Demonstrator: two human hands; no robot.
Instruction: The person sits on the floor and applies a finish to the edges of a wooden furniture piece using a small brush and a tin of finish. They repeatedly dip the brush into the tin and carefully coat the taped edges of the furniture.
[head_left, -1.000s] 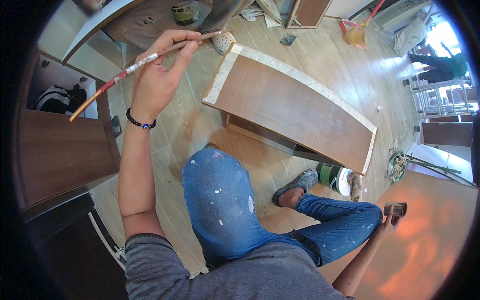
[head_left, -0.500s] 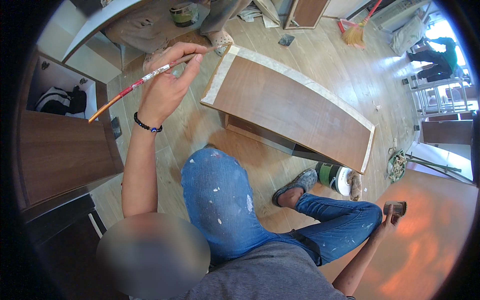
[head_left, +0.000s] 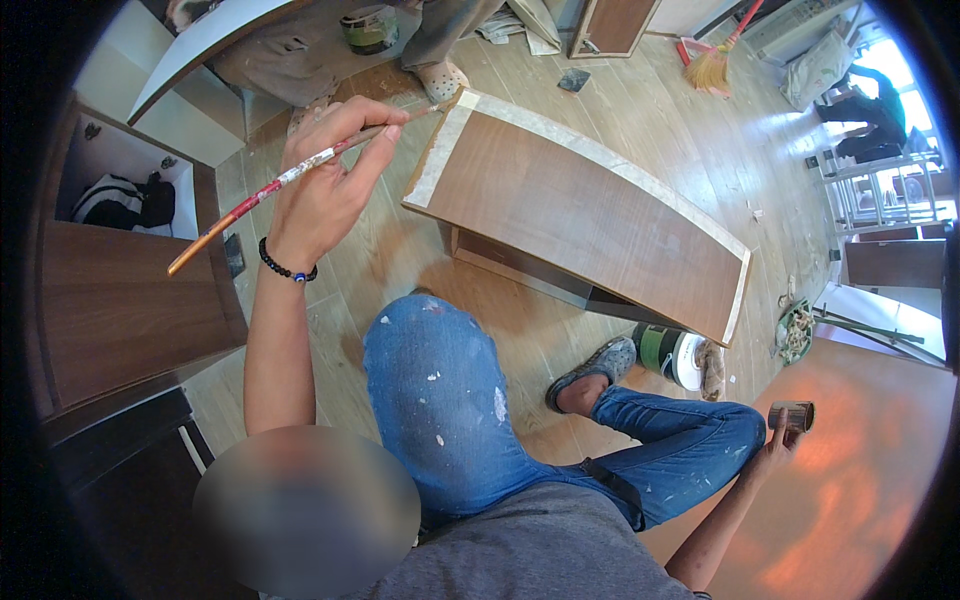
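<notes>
My left hand (head_left: 330,190) grips a long thin paintbrush (head_left: 248,200) with a paint-spattered red handle; its fine tip is by the upper left corner of a brown wooden board (head_left: 585,220) bordered with pale masking tape (head_left: 622,162). Whether the tip touches the edge I cannot tell. The board tops a low wooden unit (head_left: 505,262) on the floor. My right hand (head_left: 775,445) holds a small dark cylindrical can (head_left: 795,417) beside my right knee, over an orange-tan board (head_left: 840,510).
A paint bucket (head_left: 668,357) lies beside my shoe. A co-worker's legs (head_left: 430,50) are beyond the board, near another bucket (head_left: 367,32). Open cabinets (head_left: 130,290) line the left; a broom (head_left: 708,70), a ladder (head_left: 870,190) and another person (head_left: 865,120) are at the back right.
My left hand and brush have moved slightly down and right toward the board's corner. The distant person has shifted. My right hand with the can has stayed in place.
</notes>
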